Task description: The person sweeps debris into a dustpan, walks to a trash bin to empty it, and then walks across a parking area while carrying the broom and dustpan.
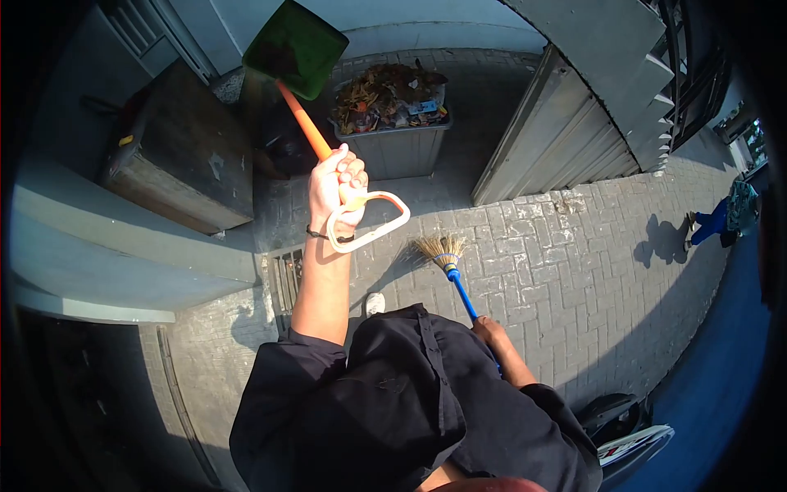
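Note:
My left hand (338, 182) is wrapped round the orange shaft of a long-handled dustpan (305, 123), just beside its pale loop handle. The green pan (297, 49) is raised at the top, with some dark matter in it, close to the left of a grey bin (385, 153). Leaves and litter (389, 97) are heaped above the bin's rim. Lower right, my right hand (490, 331) grips the blue handle of a broom (448, 258), whose straw bristles point away from me over the paving.
A wooden cabinet (184, 156) stands at the left, with a dark bag (287, 149) beside it. A corrugated metal gate (557, 123) is right of the bin. Another person (721, 220) is at the far right. A drain grate (287, 279) lies in the paving (541, 287).

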### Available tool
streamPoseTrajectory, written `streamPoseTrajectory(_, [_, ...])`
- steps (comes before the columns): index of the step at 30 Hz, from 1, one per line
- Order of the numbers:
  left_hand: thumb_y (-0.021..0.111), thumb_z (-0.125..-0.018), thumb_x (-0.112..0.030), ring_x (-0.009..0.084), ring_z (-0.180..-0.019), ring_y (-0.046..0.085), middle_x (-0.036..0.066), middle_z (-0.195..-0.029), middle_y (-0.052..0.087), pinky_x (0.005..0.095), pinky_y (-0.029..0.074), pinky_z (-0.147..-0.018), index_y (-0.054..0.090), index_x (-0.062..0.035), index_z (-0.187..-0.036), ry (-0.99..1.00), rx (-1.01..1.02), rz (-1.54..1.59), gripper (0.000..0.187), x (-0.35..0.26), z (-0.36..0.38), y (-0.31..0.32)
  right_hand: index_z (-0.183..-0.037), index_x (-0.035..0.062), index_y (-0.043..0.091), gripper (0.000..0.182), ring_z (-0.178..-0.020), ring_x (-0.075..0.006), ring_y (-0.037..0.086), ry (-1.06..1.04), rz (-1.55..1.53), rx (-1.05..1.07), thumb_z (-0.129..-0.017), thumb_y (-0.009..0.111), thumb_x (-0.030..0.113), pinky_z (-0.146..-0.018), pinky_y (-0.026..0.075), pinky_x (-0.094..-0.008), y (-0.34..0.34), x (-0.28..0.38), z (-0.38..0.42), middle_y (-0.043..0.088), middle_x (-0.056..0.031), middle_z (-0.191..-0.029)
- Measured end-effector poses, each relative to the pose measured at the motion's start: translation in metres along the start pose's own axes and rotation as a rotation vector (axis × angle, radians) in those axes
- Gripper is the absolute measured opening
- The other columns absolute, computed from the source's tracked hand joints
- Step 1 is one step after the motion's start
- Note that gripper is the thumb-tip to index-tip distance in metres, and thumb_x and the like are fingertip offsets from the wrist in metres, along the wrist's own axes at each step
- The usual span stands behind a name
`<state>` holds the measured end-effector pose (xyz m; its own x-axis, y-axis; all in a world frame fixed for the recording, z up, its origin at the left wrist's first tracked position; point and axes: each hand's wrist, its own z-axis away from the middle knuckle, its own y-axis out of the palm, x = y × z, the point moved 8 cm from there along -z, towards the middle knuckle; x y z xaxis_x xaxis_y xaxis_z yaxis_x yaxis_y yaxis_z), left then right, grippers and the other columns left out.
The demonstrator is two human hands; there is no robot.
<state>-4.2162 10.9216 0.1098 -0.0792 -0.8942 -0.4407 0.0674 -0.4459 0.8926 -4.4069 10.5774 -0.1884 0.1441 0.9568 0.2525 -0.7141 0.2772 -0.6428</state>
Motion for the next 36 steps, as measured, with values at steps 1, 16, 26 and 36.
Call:
streamPoseTrajectory(1, [0.048,-0.088,-0.012,0.0081,-0.04,0.035,-0.003,-0.049,0.035,0.0203,0.035,-0.039,0.038,-0.0111,-0.062,0.019,-0.015,-0.015,0.028,0.001,-0.013,0.001,-0.09,-0.0057,0.059,0.041,-0.093,-0.0362,0.059,0.013,-0.03,-0.018,-0.076,0.053,0.032,-0.076,0.047,-0.0409,-0.001,0.001,0.002,0.059,-0.0265,-0.095])
streamPoseTrajectory(16, [0.055,-0.081,-0.004,0.0125,-0.043,0.047,0.002,-0.055,0.044,0.0264,0.041,-0.035,0.04,-0.0072,-0.08,-0.086,-0.026,-0.328,0.015,0.02,-0.112,-0.037,-0.084,-0.0014,0.063,0.027,-0.087,-0.034,0.061,-0.095,-0.055,-0.081,-0.077,0.051,0.022,-0.072,0.05,-0.0404,0.007,0.045,-0.007,0.061,-0.024,-0.09])
streamPoseTrajectory(26, [0.053,-0.082,-0.005,0.0123,-0.032,0.043,0.003,-0.049,0.04,0.0279,0.037,-0.024,0.028,-0.0088,-0.089,-0.029,-0.208,-1.016,0.026,0.017,-0.116,-0.068,-0.086,-0.0017,0.062,0.029,-0.088,-0.0349,0.06,0.092,-0.282,-0.099,-0.079,0.049,0.024,-0.072,0.049,-0.0415,0.01,0.054,0.001,0.06,-0.0241,-0.092])
streamPoseTrajectory(36, [0.055,-0.082,-0.007,0.0178,-0.037,0.052,0.008,-0.055,0.047,0.0315,0.041,-0.029,0.03,-0.007,-0.088,0.109,-0.238,-1.386,0.026,-0.016,-0.103,-0.082,-0.084,-0.002,0.062,0.031,-0.087,-0.0337,0.061,0.058,-0.142,-0.055,-0.078,0.051,0.026,-0.072,0.049,-0.0407,0.003,0.079,0.005,0.061,-0.0241,-0.09])
